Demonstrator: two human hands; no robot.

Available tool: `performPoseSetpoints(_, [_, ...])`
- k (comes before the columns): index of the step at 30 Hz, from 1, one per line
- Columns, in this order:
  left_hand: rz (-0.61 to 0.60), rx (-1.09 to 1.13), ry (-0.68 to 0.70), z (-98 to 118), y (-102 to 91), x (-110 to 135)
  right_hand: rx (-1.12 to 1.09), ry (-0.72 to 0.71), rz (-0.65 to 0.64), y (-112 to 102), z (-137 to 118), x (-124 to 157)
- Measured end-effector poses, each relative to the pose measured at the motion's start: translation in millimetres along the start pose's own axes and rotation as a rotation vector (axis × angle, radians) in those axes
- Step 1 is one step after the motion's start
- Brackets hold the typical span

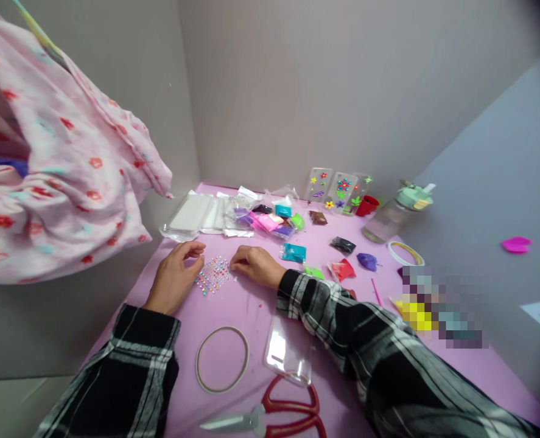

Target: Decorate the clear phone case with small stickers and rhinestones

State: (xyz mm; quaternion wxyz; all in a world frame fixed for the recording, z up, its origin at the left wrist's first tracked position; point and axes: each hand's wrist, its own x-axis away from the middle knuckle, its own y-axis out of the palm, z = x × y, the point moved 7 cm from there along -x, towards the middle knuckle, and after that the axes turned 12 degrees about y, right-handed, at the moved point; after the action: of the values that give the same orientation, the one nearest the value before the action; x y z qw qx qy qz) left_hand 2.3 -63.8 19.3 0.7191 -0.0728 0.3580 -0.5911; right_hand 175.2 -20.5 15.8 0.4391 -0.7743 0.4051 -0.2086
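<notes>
A sheet of small sparkling rhinestones lies on the pink table between my hands. My left hand is at its left edge, thumb and fingers apart, with the thumb close against the stones. On the other side, my right hand has its fingertips pinched together at the sheet's right edge; whatever they hold is too small to make out. A clear phone case lies below my right sleeve, which partly covers it. Nearer to me are a ring-shaped roll of tape and scissors with red handles.
Packaged white cases and colourful clay packets lie at the back. Decorated clear cases lean against the wall beside a red cup and a bottle. Patterned pink fabric hangs at left.
</notes>
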Motion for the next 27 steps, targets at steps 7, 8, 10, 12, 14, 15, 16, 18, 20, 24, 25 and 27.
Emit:
performPoseSetpoints(7, [-0.001, -0.003, -0.001, 0.4, 0.7, 0.1, -0.047, 0.06, -0.063, -1.8, 1.3, -5.1])
performPoseSetpoints(8, [-0.003, -0.004, -0.002, 0.5, 0.9, 0.2, -0.044, 0.063, -0.072, -1.2, 0.9, -5.7])
performPoseSetpoints(10, [-0.008, -0.002, -0.005, 1.0, 1.1, 0.6, -0.031, 0.065, -0.084, 0.1, 0.1, -6.9])
performPoseSetpoints(12, [-0.009, -0.001, -0.008, 1.3, 1.2, 0.9, -0.011, 0.066, -0.089, 1.2, -0.7, -8.2])
performPoseSetpoints(14, [-0.012, -0.002, -0.011, 1.3, 1.4, 1.0, 0.012, 0.066, -0.09, 1.9, -1.5, -9.1])
performPoseSetpoints(15, [-0.013, -0.003, -0.012, 1.1, 1.6, 1.0, 0.024, 0.066, -0.089, 2.0, -1.9, -9.4])
performPoseSetpoints(16, [-0.015, -0.002, -0.012, 1.0, 1.8, 0.9, 0.035, 0.067, -0.087, 2.0, -2.2, -9.6])
performPoseSetpoints(18, [-0.018, -0.001, -0.011, 0.7, 2.4, 0.7, 0.053, 0.068, -0.084, 1.8, -2.6, -9.6])
performPoseSetpoints(20, [-0.02, 0.0, -0.009, 0.5, 2.8, 0.5, 0.066, 0.069, -0.08, 1.5, -2.6, -9.5])
performPoseSetpoints(24, [-0.022, -0.007, -0.005, 0.9, 2.7, 0.8, 0.081, 0.062, -0.086, 2.2, -2.8, -9.5])
performPoseSetpoints(25, [-0.022, -0.01, -0.006, 1.0, 2.5, 1.0, 0.083, 0.054, -0.092, 2.9, -3.2, -9.5])
performPoseSetpoints(27, [-0.023, -0.017, -0.006, 0.8, 2.4, 1.2, 0.09, 0.032, -0.103, 4.4, -4.6, -9.0])
